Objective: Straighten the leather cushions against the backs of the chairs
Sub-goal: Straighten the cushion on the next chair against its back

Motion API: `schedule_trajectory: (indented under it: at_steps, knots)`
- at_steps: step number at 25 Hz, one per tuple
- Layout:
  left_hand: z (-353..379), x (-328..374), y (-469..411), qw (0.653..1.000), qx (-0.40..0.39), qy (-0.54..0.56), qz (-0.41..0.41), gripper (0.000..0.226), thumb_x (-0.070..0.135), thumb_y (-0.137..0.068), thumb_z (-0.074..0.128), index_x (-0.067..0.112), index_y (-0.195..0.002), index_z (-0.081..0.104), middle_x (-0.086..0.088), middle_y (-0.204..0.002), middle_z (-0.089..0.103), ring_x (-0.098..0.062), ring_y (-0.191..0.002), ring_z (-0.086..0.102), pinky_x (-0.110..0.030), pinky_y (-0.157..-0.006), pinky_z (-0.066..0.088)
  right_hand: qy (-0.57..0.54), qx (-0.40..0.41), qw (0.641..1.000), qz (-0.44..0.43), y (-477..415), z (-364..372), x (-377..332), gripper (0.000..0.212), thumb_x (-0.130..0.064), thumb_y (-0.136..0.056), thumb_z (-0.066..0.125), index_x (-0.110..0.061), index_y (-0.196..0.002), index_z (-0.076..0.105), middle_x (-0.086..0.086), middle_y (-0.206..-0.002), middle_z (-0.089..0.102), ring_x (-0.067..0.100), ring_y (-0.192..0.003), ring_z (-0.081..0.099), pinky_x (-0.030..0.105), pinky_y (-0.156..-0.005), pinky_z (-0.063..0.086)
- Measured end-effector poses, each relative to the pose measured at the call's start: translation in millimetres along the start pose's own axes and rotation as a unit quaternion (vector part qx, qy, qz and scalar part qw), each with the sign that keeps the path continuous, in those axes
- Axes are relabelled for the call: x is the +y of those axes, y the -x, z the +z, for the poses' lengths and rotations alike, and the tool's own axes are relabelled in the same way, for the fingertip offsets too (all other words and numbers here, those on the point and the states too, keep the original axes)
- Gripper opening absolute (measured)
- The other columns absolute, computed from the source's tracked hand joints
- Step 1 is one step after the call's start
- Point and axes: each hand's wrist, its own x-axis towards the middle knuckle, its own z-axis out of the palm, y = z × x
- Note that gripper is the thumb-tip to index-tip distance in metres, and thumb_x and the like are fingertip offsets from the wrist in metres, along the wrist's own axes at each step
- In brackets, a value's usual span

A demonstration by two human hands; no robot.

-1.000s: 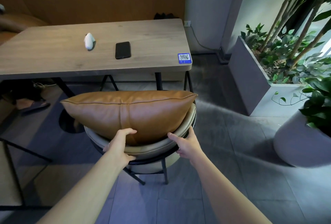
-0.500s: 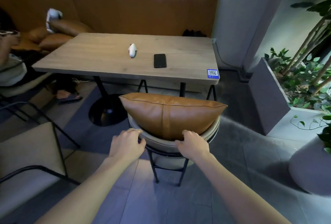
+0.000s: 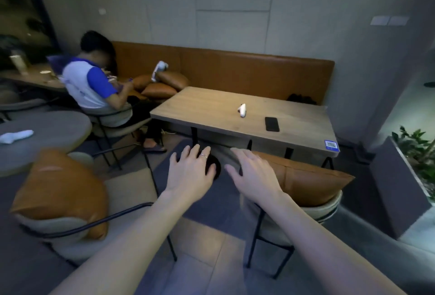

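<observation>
A brown leather cushion [image 3: 310, 182] lies along the back of a grey chair [image 3: 328, 207] at the right. Another brown leather cushion [image 3: 58, 188] stands tilted in a second grey chair [image 3: 70, 231] at the lower left. My left hand [image 3: 190, 172] and my right hand [image 3: 254, 174] hover in the air between the two chairs, fingers spread, holding nothing. The right hand is just left of the right cushion and covers its left end; whether it touches is unclear.
A wooden table [image 3: 211, 108] behind carries a black phone [image 3: 271, 124] and a white device [image 3: 242, 110]. A seated person [image 3: 94, 85] is at the left by an orange bench [image 3: 235, 71] with more cushions. A round grey table [image 3: 47, 129] and a planter [image 3: 400, 177] flank the chairs.
Both hands have let go of the right chair's back and lifted with fingers spread. The view has swung left and up, bringing the second chair and the seated person into sight.
</observation>
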Motion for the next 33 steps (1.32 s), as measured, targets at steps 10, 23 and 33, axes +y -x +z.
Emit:
schedule_trajectory:
  at_steps: [10,23,33]
  knots:
    - [-171,-220,149,0.987,0.118,0.007,-0.113,0.065,0.056,-0.104,0.031,0.034,-0.163,0.017,-0.009,-0.172,0.016,-0.031,-0.158,0.008,-0.058,-0.122,0.013,-0.026,0.076,0.982,-0.170,32,-29,-280,0.062,-0.051,-0.102,0.037,-0.028,-0.157,0.020,0.001,-0.165,0.022,0.023,-0.152,0.018,0.043,-0.120,0.020]
    - [-180,-383,177,0.955,0.102,0.041,-0.276,0.064,0.055,-0.105,0.030,0.030,-0.163,0.020,-0.009,-0.173,0.015,-0.030,-0.158,0.008,-0.057,-0.121,0.013,-0.094,-0.005,0.974,-0.208,-24,66,-429,0.062,-0.054,-0.101,0.035,-0.031,-0.157,0.019,0.000,-0.165,0.022,0.022,-0.150,0.023,0.045,-0.118,0.023]
    - [-71,-483,94,0.912,0.016,0.132,-0.387,0.062,0.048,-0.105,0.037,0.024,-0.161,0.026,-0.014,-0.168,0.027,-0.031,-0.153,0.023,-0.060,-0.116,0.027,-0.166,-0.167,0.967,-0.093,-109,229,-432,0.065,-0.059,-0.099,0.032,-0.032,-0.157,0.016,-0.002,-0.165,0.021,0.024,-0.147,0.028,0.052,-0.114,0.032]
